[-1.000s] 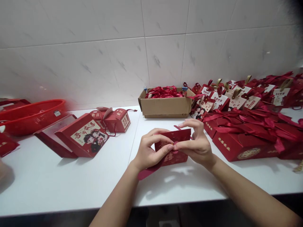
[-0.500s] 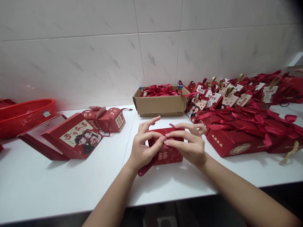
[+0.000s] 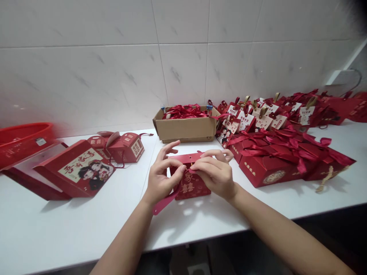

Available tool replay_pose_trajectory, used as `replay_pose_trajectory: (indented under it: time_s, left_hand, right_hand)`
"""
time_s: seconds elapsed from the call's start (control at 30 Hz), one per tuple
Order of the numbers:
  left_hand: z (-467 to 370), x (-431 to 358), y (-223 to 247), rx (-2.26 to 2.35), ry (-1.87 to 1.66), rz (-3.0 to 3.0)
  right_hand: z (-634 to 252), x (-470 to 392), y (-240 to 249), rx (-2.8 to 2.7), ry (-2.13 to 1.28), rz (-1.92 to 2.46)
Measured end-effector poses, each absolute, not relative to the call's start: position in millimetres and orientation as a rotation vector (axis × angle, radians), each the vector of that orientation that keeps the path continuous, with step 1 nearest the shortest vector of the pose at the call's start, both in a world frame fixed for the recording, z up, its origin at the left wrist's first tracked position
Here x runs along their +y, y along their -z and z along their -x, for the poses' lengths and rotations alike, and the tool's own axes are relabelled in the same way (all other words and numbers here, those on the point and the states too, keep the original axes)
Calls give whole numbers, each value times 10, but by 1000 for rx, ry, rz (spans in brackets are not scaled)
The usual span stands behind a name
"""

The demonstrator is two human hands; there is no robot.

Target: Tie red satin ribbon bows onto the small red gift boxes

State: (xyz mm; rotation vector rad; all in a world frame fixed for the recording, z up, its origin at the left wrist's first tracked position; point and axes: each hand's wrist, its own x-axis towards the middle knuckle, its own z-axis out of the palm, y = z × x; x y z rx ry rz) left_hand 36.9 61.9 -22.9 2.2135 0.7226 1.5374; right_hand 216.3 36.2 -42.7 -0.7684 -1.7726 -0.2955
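Note:
A small red gift box (image 3: 197, 190) with gold characters stands upright on the white table, between my hands. My left hand (image 3: 164, 177) pinches a dark pink strap (image 3: 164, 203) near the box's upper front; one end of the strap hangs down to the lower left. Close beside those fingertips, my right hand (image 3: 215, 170) pinches the strap's material at the front of the box. A small hole shows in the red top flap (image 3: 186, 157) above the fingertips. The fingers partly cover the box front.
Behind stands a cardboard box (image 3: 186, 130) of red ribbons. Ribboned red boxes (image 3: 266, 168) and tagged gift bags (image 3: 263, 119) crowd the right. To the left are small red boxes (image 3: 123, 149), a larger printed box (image 3: 83, 168) and a red basin (image 3: 25, 141) on the table (image 3: 71, 236).
The view has shifted, so the objects sit further left. My fingertips have closed in on the strap at the box front, and the gold characters and top flap show more.

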Motion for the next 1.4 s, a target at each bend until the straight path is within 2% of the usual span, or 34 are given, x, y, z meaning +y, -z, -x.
replay_pose_trajectory:
  time_s: [0.13, 0.43, 0.67, 0.9, 1.07, 1.4]
  left_hand:
    - [-396, 611, 289, 657, -1584, -2044]
    - [-401, 585, 279, 751, -1416, -1779]
    - [-408, 600, 304, 679, -1496, -1932]
    - [-398, 663, 376, 640, -1545, -1899]
    - [-395, 671, 396, 678, -1597, -2105]
    - [-388, 608, 345, 449, -1662, -2357]
  right_hand:
    - [-2187, 355, 408, -1772, 260, 718]
    - [-2211, 405, 394, -1695, 63, 780]
    - [-2185, 445, 453, -1709, -227, 723]
    - [-2190, 449, 434, -1688, -373, 687]
    - [-2223, 463, 426, -1623, -489, 704]
    - [-2179, 520, 527, -1559, -438, 713]
